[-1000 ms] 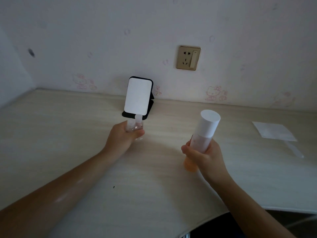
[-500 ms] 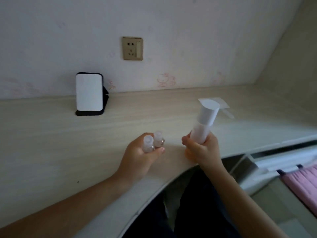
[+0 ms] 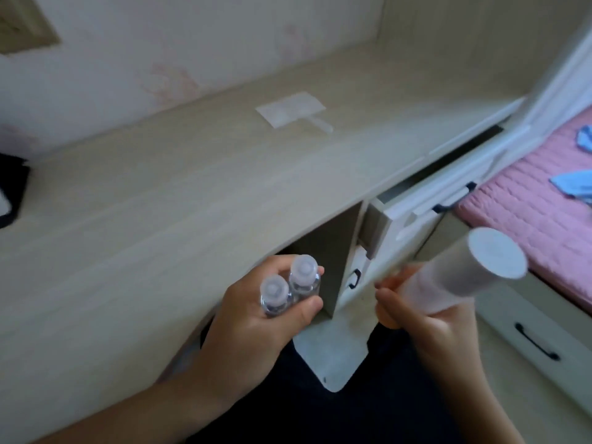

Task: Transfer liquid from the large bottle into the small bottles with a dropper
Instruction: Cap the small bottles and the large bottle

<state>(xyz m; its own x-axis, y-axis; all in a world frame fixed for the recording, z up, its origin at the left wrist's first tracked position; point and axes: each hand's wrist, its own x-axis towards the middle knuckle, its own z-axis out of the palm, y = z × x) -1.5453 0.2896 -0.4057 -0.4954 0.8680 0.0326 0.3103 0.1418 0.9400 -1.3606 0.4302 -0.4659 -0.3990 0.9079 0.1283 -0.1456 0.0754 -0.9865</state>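
My left hand (image 3: 256, 318) grips two small clear bottles (image 3: 288, 288) with pale caps, side by side, just off the front edge of the desk (image 3: 144, 219). To their right, my right hand (image 3: 429, 322) holds the large bottle (image 3: 461, 277), a frosted body with a white cylindrical cap, tilted with the cap pointing up and right; it is blurred. A clear dropper (image 3: 317, 123) lies on the desk at the back, partly on a white paper wrapper (image 3: 288, 110).
A drawer (image 3: 426, 200) with a dark handle stands open right of the desk. Below it are more drawers (image 3: 531, 344). A pink bedspread (image 3: 538, 200) fills the far right. A black stand (image 3: 9, 193) sits at the left edge. A wall socket (image 3: 22, 24) is top left.
The view has swung right and down. Both hands have come off the desk with their bottles and now hang over the knee space in front of the drawers.
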